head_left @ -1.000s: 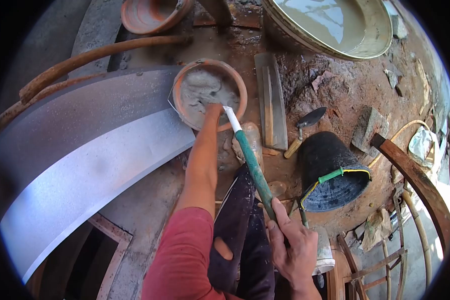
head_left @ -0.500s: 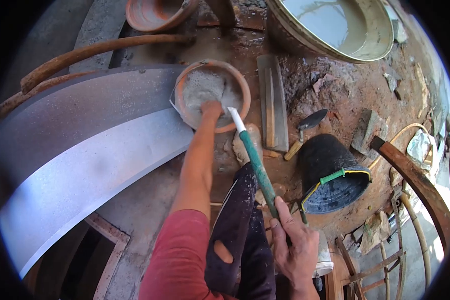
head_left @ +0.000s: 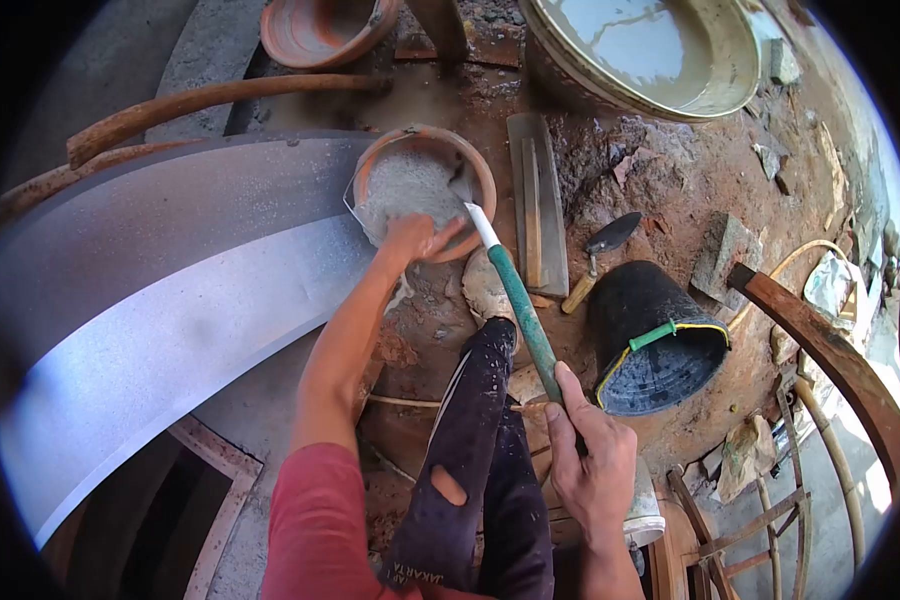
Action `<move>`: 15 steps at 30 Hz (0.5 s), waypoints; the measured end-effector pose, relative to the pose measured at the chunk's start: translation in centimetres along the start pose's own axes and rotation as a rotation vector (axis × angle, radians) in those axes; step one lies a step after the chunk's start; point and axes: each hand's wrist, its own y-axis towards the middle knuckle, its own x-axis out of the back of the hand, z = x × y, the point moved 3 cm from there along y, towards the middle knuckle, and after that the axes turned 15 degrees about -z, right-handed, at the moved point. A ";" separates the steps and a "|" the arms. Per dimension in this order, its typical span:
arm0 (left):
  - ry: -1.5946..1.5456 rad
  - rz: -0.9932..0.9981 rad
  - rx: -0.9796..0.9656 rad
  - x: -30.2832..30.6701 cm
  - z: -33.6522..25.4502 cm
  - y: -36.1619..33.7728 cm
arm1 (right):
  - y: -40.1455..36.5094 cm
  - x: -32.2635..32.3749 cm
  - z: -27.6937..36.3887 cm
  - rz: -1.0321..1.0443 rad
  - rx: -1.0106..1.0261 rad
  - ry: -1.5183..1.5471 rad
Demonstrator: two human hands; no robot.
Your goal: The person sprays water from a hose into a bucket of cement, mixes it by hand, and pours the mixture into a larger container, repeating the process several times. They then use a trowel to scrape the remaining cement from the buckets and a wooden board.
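An orange bucket (head_left: 486, 180) stands on the wet ground, holding grey wet mortar (head_left: 407, 183). My left hand (head_left: 417, 238) is at the near side of that bucket, with its fingers spread over the mortar's edge and the rim. Wrapped round a green-handled tool (head_left: 523, 312) is my right hand (head_left: 592, 455). The tool slants up to the bucket, its white end reaching over the rim; its working head is mostly hidden in the bucket. To the right of the bucket lies a long wooden-backed float (head_left: 540, 205).
A pointed trowel (head_left: 612, 234) lies beside a tipped black bucket (head_left: 660, 340). At the top stand a large water-filled tub (head_left: 625, 92) and another orange basin (head_left: 325, 50). A curved metal sheet (head_left: 220, 300) fills the left. A concrete block (head_left: 727, 258) and timber lie rightward.
My left hand has come up out of the mortar toward the bucket's near rim, and its fingers now show. My right hand keeps its hold on the tool. The view has shifted slightly.
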 end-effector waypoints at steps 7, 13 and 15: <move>0.006 -0.682 -0.369 -0.7 0.1 -5.3 | -0.9 1.1 0.1 -0.076 0.032 0.073; -0.286 -0.970 -0.164 5.6 -0.7 -4.1 | -2.3 3.6 0.6 -0.140 0.059 0.141; -0.362 -1.099 -0.278 10.0 -2.3 -2.8 | -2.6 3.9 0.9 -0.152 0.038 0.178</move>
